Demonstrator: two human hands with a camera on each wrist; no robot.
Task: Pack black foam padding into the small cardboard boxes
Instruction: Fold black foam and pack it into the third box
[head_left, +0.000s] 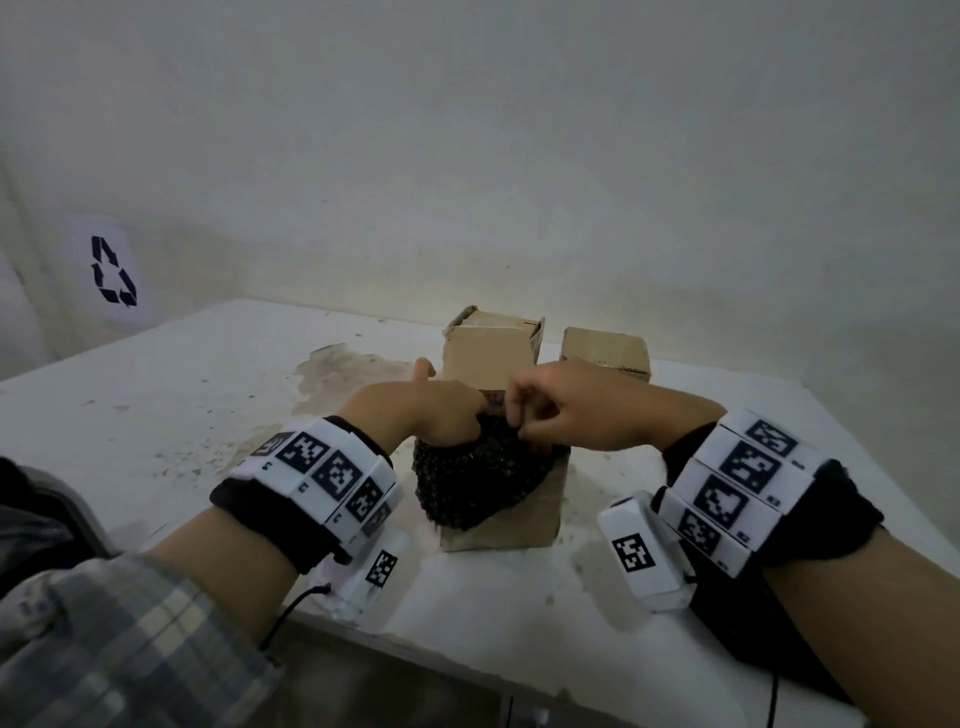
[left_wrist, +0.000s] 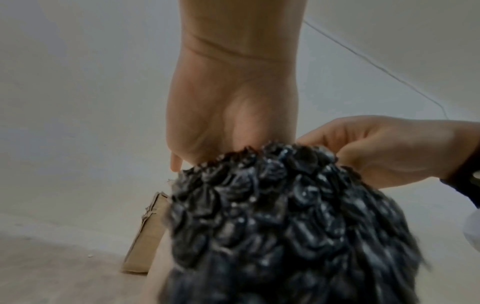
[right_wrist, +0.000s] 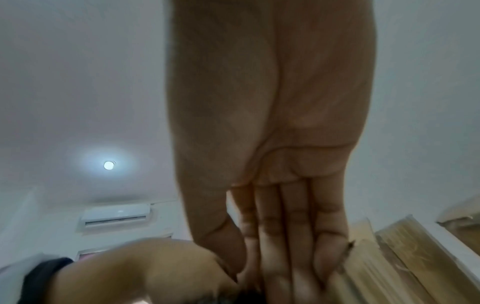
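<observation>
A small cardboard box (head_left: 524, 525) stands on the white table (head_left: 182, 395) right in front of me. Black bubbly foam padding (head_left: 478, 483) bulges from its top and hangs over its near side. My left hand (head_left: 436, 410) comes in from the left with its fingers curled down onto the padding's upper edge and the thumb sticking out. My right hand (head_left: 550, 415) pinches that same edge from the right. In the left wrist view the padding (left_wrist: 272, 216) hides the left fingers, and the right hand (left_wrist: 389, 152) grips its rim. The right wrist view shows my right fingers (right_wrist: 285, 246) pointing down together.
Two more small cardboard boxes stand behind: one (head_left: 488, 348) with its flaps partly raised, one (head_left: 605, 351) to its right. The tabletop is stained at the left rear. A white container with a recycling sign (head_left: 111, 270) stands by the wall at left.
</observation>
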